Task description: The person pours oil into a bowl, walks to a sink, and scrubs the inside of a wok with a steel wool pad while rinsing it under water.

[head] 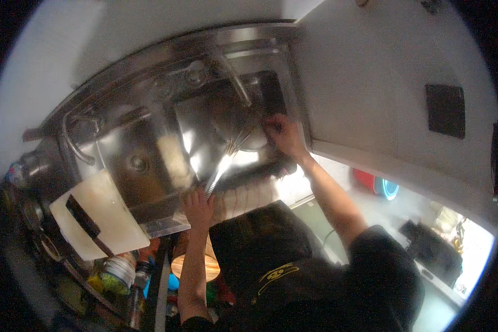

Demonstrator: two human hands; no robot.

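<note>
My left hand (198,207) lies palm down at the front rim of the steel double sink (166,226). Right beside its fingers is the handle end of a wire whisk (218,174), perhaps touching them; a grip is not clear. The whisk slants into the right basin (199,120), its wires pointing towards the back. Over the right side of that basin is my right hand (284,135), fingers curled. Whether it holds anything is hidden by dark blur. A bent faucet spout (241,89) hangs above the basin. A pale striped cloth (242,199) drapes along the front rim.
Left of the sink, a white cutting board (112,207) carries a dark-bladed knife (83,216). A second faucet (72,145) curves over the left basin (128,178). Below, a round wooden piece (203,267) and jars (118,274) crowd the front. A white wall (357,95) bounds the right.
</note>
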